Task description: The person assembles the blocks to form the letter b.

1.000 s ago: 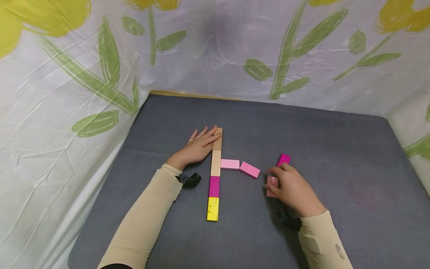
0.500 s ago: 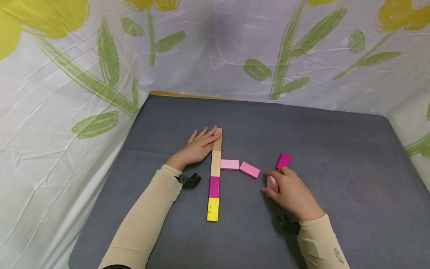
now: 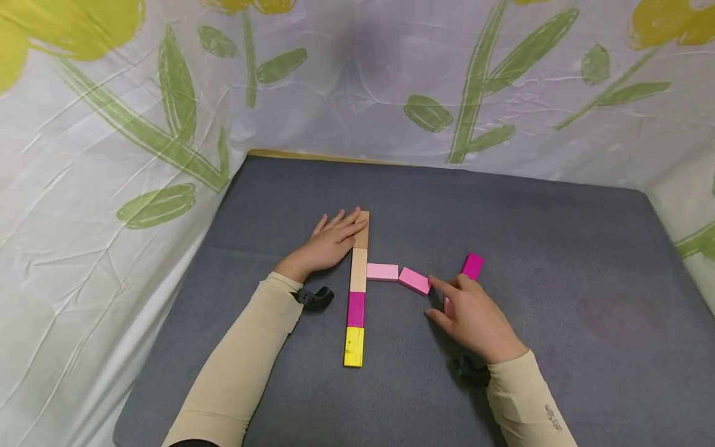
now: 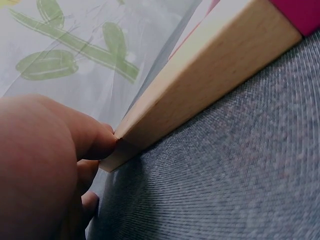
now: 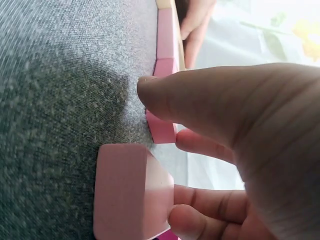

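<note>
My left hand (image 3: 329, 247) lies with its fingers spread, fingertips on the brown block (image 3: 362, 241) at the far end of a straight row. Below that in the row come a tan block (image 3: 359, 270), a purple-magenta block (image 3: 355, 309) and a yellow block (image 3: 354, 347). A light pink block (image 3: 382, 272) branches rightward from the row. Beside its end lies a slanted pink block (image 3: 413, 280), touched at its right corner by the index finger of my right hand (image 3: 477, 320); the thumb stands apart. Other right fingers touch a dusty pink block (image 5: 120, 190), mostly hidden in the head view.
A bright magenta block (image 3: 472, 266) lies just beyond the right hand. The grey cloth-covered table (image 3: 558, 248) meets a white curtain (image 3: 357, 93) with printed flowers at the back and left.
The right hand has moved left from the dusty pink block, its index finger now reaching the slanted pink block. The left hand has stayed in place.
</note>
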Available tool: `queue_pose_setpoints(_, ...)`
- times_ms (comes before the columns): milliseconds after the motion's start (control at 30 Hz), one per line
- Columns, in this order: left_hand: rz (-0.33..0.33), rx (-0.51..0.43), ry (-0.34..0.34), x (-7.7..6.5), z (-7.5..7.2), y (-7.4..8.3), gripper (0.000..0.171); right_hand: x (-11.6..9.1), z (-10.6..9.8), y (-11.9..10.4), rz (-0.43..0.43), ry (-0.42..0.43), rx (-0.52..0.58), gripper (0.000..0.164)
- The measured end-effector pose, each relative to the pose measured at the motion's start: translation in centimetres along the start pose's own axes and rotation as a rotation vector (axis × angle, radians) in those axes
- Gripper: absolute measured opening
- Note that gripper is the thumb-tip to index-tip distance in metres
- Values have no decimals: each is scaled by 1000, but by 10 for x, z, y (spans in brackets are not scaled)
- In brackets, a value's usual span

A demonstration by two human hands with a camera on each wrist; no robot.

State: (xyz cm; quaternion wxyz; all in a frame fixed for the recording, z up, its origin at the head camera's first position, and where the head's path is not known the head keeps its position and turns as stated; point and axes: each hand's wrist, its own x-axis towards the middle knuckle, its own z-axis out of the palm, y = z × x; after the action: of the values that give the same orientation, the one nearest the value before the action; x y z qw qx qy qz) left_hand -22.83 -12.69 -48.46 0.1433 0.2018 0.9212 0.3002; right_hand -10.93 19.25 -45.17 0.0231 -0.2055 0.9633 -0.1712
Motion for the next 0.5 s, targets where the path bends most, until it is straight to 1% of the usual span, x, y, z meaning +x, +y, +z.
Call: queue_pose_setpoints(500, -4, -18, -2, 1, -1, 1, 53, -1, 2, 1, -8, 7, -11, 59)
